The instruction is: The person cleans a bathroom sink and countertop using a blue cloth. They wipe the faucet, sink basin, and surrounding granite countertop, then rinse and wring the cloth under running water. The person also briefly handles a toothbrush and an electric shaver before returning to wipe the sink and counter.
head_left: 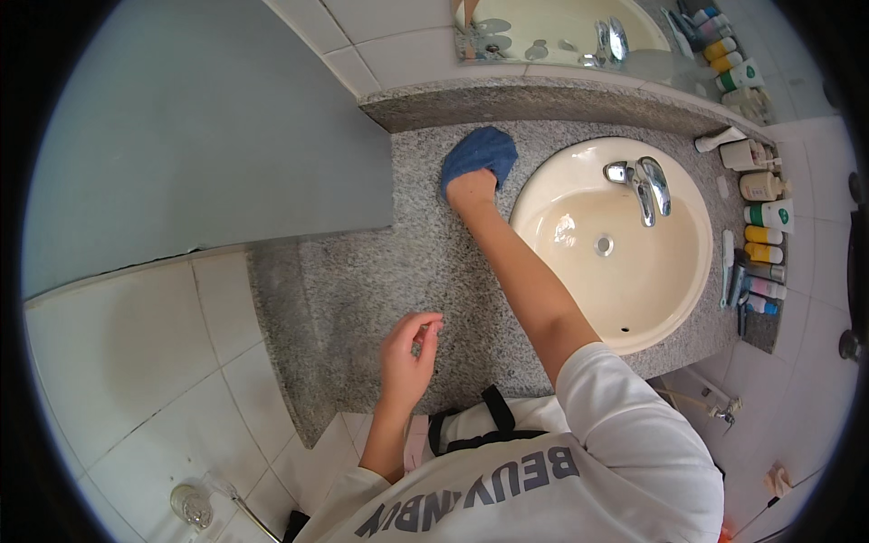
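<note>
My right hand [473, 190] presses a blue cloth [481, 151] onto the grey granite countertop [434, 265], near the back ledge and just left of the cream oval washbasin [672, 285]. The cloth covers most of its fingers. My left hand [412, 353] is over the front part of the counter, its fingers curled, with thumb and fingertips close together and nothing seen between them. A chrome faucet [645, 186] stands on the basin's right rear side.
Toiletries line the counter's right edge, among them a white and green tube [769, 215], a pump bottle [760, 186] and a toothbrush [727, 268]. A mirror [557, 34] hangs behind the ledge. A grey panel [224, 136] borders the counter at left.
</note>
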The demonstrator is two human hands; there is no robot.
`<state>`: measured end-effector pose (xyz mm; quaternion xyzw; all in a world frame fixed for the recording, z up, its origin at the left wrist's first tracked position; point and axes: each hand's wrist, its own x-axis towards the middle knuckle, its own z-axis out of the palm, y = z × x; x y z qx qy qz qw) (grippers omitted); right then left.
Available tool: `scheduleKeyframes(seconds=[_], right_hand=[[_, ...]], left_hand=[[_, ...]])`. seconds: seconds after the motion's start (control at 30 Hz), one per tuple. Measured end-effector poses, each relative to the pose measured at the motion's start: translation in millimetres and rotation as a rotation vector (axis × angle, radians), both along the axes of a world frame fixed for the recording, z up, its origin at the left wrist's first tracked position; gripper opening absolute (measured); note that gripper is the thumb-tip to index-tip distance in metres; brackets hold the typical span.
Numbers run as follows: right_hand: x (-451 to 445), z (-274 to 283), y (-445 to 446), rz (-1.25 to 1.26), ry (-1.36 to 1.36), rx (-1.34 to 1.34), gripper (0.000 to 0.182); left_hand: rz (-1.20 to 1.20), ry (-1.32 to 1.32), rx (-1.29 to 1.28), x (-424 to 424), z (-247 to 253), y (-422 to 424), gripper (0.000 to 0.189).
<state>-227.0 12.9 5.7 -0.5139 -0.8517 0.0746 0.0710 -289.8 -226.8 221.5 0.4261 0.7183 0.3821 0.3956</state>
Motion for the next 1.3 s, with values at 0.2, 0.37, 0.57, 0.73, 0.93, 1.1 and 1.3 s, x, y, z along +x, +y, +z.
scheduleKeyframes(seconds=[0.2, 0.37, 0.57, 0.73, 0.93, 1.1, 1.3], right_hand=[[42, 21, -158, 0.268, 0.02, -0.181, 0.013], [66, 12, -260, -0.009, 0.751, -0.71, 0.018], [73, 8, -48, 0.233, -0.059, -0.041, 0.013], [138, 52, 114, -0.164, -0.333, -0.163, 0.026], [106, 35, 51, -0.192, -0.189, -0.187, 0.022], [31, 0, -197, 0.359, -0.047, -0.362, 0.021], [63, 26, -244, 0.614, 0.117, -0.501, 0.03]], left_hand=[[-0.008, -0.038, -0.023, 7, -12, -5, 0.014], [-0.165, -0.38, 0.015, 33, 2, 29, 0.016], [-0.399, -0.981, 0.248, 43, 70, 78, 0.042], [-0.42, -1.107, 0.44, 32, 100, 80, 0.059], [-0.3, -1.477, 0.622, 30, 117, 60, 0.061], [-0.347, -1.523, 0.819, 41, 146, 59, 0.059], [-0.401, -1.567, 0.898, 41, 154, 48, 0.055]])
